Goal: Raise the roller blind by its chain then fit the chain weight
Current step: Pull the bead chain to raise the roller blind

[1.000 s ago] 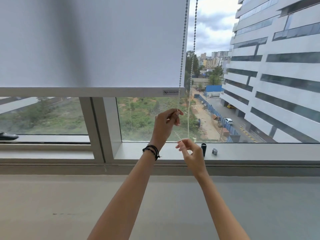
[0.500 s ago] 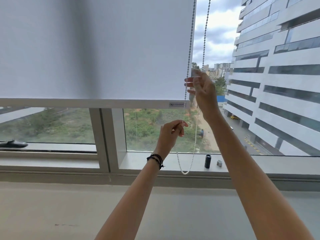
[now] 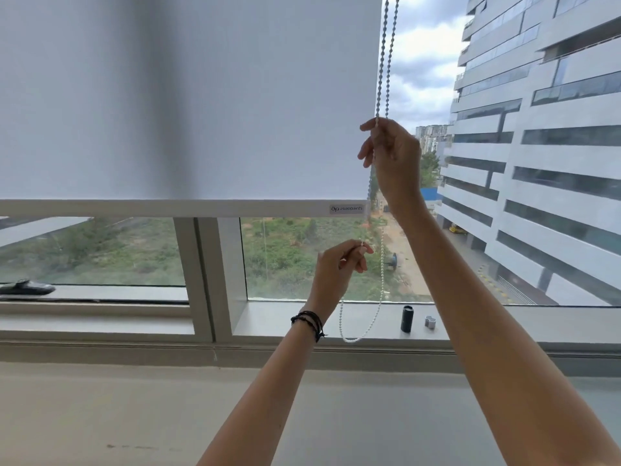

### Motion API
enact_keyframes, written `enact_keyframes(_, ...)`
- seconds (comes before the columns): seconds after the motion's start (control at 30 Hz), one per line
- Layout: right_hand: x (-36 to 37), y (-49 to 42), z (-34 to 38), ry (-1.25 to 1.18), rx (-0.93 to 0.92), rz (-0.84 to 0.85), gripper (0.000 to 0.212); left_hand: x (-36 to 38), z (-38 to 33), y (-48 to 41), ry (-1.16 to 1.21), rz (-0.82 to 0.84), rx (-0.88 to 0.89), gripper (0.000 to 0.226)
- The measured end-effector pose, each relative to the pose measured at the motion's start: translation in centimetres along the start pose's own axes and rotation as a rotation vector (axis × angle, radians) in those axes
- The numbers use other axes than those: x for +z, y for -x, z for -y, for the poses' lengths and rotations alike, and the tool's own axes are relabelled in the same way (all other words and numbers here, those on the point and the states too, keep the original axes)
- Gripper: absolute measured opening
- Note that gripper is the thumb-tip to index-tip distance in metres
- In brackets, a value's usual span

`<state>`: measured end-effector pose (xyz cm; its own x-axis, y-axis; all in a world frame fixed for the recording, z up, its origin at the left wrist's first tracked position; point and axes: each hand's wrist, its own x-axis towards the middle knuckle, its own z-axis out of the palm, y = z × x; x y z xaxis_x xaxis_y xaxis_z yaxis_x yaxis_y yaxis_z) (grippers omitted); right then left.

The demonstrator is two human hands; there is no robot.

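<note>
Hanging over the upper window, white roller blind [image 3: 188, 95] with bottom bar [image 3: 168, 208] partway down the glass. Left hand [image 3: 337, 269], black bracelets at wrist, fingers [image 3: 364, 247] pinched on 1 strand of bead chain [image 3: 381, 264]; loop droops to the sill [image 3: 336, 317]. Right hand [image 3: 393, 156] raised higher, at the blind's right edge, fingers closed on the chain. Black cylinder [image 3: 406, 318] and small grey piece [image 3: 430, 321] stand on sill, right of loop, untouched.

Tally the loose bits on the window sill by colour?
Black: 2 - upright black cylinder, flat black handle-like object, far left
Silver-grey: 1 - small silver-grey metal piece, beside the cylinder
Total: 3
</note>
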<state>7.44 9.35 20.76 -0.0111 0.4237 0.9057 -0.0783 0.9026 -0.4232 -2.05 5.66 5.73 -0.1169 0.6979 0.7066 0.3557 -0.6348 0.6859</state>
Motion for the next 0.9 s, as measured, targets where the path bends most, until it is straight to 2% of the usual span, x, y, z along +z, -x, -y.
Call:
enact_keyframes(0.5, -1.1, 1.3, -0.4, 0.026, -0.011, -0.005, 0.023, 2.4, 0.7, 1.0, 0.075, 0.038, 0.0, 0.022)
enact_keyframes(0.9, -0.9, 5.5, -3.3, 0.094, 0.069, 0.021, 0.022, 2.5, 3.8, 3.7, 0.034, 0.077, -0.099, 0.022)
